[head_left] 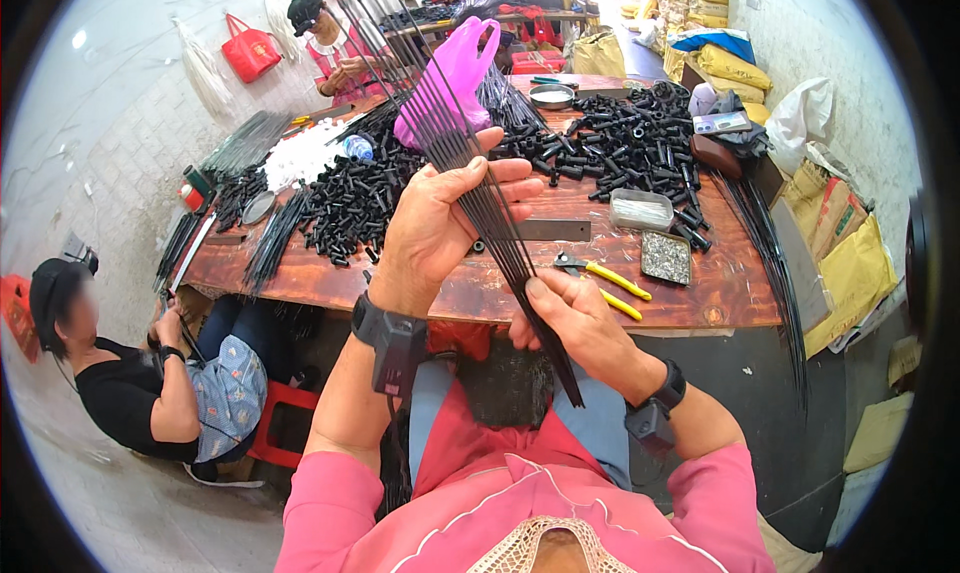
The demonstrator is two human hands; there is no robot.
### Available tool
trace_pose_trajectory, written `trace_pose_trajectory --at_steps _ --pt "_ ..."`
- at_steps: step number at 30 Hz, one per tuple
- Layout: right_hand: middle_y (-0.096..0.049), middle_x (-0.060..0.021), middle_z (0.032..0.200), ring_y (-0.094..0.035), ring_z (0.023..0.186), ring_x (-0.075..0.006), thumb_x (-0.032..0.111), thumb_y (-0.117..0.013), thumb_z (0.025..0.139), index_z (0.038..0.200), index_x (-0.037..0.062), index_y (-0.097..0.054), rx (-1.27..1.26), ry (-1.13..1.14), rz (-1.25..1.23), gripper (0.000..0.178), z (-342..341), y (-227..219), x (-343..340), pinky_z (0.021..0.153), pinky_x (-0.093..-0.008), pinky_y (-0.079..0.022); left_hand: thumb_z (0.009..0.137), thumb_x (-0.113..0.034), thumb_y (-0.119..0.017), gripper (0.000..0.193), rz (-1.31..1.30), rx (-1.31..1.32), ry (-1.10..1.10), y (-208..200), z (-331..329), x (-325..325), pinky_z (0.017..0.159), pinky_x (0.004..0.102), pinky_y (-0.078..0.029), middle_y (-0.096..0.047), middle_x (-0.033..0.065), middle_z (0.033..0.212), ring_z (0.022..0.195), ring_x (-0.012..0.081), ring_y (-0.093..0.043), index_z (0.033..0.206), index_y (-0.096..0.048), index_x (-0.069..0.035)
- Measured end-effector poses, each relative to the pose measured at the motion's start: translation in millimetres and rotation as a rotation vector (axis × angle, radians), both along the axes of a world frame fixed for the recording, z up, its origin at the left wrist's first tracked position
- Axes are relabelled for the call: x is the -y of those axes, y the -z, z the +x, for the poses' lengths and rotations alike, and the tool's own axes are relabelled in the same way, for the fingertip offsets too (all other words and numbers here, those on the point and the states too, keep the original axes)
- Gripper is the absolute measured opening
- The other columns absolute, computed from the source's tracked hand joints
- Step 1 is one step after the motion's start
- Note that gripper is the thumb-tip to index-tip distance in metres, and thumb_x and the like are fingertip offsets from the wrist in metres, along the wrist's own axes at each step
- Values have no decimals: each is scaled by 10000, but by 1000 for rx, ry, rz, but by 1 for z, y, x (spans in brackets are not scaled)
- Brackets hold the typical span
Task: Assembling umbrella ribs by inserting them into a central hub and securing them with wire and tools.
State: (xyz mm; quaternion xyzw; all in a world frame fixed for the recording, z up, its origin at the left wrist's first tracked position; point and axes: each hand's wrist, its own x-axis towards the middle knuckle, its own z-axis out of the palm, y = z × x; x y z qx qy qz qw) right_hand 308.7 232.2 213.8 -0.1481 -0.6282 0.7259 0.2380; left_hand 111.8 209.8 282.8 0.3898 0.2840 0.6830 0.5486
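A bundle of long, thin black rods (440,123) slants across the middle of the view, its upper ends fanned apart. My left hand (428,228) supports the bundle, thumb laid over the rods and fingers stretched behind them. Near the lower end my right hand (585,323) grips the same rods, and their tips stick out below its fingers. Beneath the hands is the wooden table (480,293). Pliers with yellow handles (615,275) lie beside my right hand, and a flat metal bar (545,230) lies behind the rods.
Piles of short black cylindrical parts (350,198) cover much of the table. A pink plastic bag (455,78), a clear box (641,210) and a small tray (666,257) stand there too. More rods (765,253) overhang the right edge. A seated co-worker (140,373) is at left.
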Motion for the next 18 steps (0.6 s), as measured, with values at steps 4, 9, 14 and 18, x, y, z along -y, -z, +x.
trace_pose_trajectory --at_steps 4,9,14,18 --pt "-622 -36 728 -515 659 -91 170 -520 987 1061 -28 -657 -85 283 286 251 -7 7 0 577 -284 -426 983 -131 -492 476 -12 -5 41 6 12 8 946 529 -517 -580 283 1216 1142 421 -587 1416 -357 14" --pt "-611 -105 710 -546 631 -153 127 -533 962 1034 -36 -664 -47 335 479 221 -1 3 -4 574 -321 -441 989 -130 -468 482 -9 -5 41 2 17 11 963 517 -510 -565 293 1239 1149 428 -581 1427 -334 19" --pt "-618 -173 718 -610 634 -313 92 -539 937 936 -38 -656 -65 447 795 174 6 6 -6 566 -370 -450 988 -129 -459 484 -42 39 50 8 19 14 999 520 -482 -536 303 1278 1183 435 -554 1431 -327 15" --pt "-606 -159 685 -606 623 -327 100 -546 939 890 -41 -639 -133 492 783 176 5 12 -5 560 -379 -446 988 -131 -453 478 -61 52 42 12 21 14 1023 522 -461 -527 306 1287 1204 435 -538 1427 -333 15"
